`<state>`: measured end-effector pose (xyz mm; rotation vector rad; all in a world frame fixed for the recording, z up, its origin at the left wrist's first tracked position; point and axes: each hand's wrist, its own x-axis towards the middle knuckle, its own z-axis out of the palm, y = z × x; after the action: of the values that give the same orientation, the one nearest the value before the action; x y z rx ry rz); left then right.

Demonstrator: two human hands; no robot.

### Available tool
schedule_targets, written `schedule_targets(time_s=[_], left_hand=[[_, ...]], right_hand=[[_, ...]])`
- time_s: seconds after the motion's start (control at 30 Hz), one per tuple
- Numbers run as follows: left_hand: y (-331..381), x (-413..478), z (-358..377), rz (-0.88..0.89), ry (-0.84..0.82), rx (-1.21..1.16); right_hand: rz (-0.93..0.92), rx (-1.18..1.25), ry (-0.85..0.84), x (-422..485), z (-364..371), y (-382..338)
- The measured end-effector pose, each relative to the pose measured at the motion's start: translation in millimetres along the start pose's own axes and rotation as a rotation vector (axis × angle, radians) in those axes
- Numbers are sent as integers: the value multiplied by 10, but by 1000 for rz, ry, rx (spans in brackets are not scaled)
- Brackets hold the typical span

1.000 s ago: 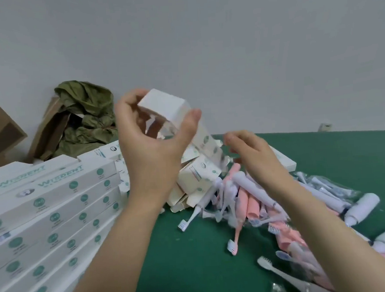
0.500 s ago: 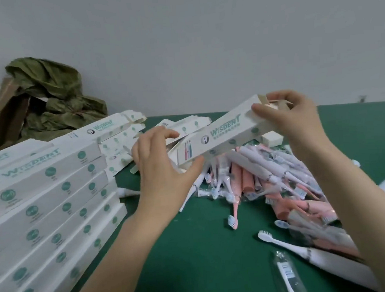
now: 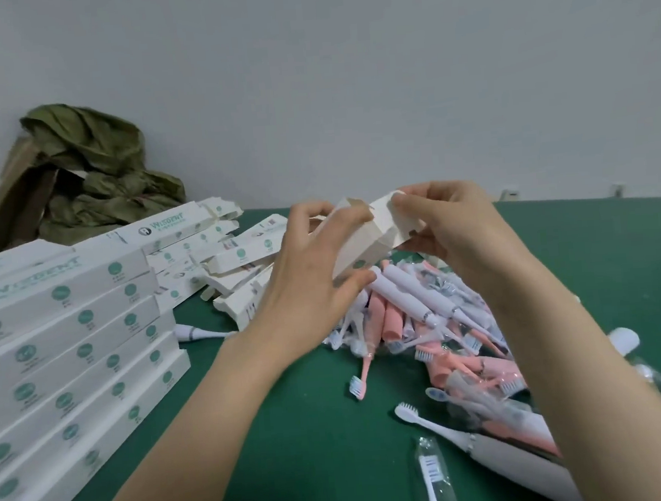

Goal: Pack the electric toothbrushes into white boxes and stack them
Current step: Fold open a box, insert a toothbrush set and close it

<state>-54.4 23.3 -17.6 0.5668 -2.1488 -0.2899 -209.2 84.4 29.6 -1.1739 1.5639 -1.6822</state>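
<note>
The white box [image 3: 375, 235] has turned end-on, flaps [image 3: 399, 224] untucked, fingers [image 3: 314, 212] of left hand [image 3: 308, 287] and right hand [image 3: 460, 233] gripping it.

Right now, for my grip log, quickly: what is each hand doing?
Left hand: grips the white box.
Right hand: pinches the same box's open end.

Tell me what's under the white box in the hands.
Below the white box, gripped by left hand and right hand, lies the toothbrush pile on the green table. What the hands cover cannot be seen.
</note>
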Motion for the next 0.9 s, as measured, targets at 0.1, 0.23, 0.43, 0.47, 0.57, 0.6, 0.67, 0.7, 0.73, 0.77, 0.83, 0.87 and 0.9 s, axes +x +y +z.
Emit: schedule_targets(time_s=[0.1,0.23,0.43,0.47,0.57,0.6,0.67,0.7,0.73,0.77,0.83,0.87,0.9], left_hand=[[87,26,-11,-73,14,-76],[263,195,-71,-146,244,-183],[325,233,-116,-183,17,-173],[321,234,-125,-166,-38,-129],[315,274,-159,-112,-30,-31],[311,308,-187,-107,0,-12],[273,387,-272,-129,91,19],[235,428,-333,-149,153,25],[190,465,-402,-167,218,21],[138,490,-465,-179,273,10],[46,497,-549,-192,316,-1],[10,492,-570,-200,309,6],[-24,482,-579,-211,294,22]], right_hand=[[-30,31,-44,-18,42,1],[-36,110,-71,-35,76,-44],[-21,155,-73,-14,0,-52],[-5,168,-79,-8,-10,-43],[40,251,-118,24,3,-47],[45,302,-127,44,-3,-60],[19,365,-76,92,-61,-77],[-16,317,-22,119,-114,-62],[-50,191,33,149,-169,-20],[-69,-11,73,169,-215,51],[-63,-520,71,191,-220,240],[-36,-740,13,211,-172,334],[8,-923,-67,235,-98,424]])
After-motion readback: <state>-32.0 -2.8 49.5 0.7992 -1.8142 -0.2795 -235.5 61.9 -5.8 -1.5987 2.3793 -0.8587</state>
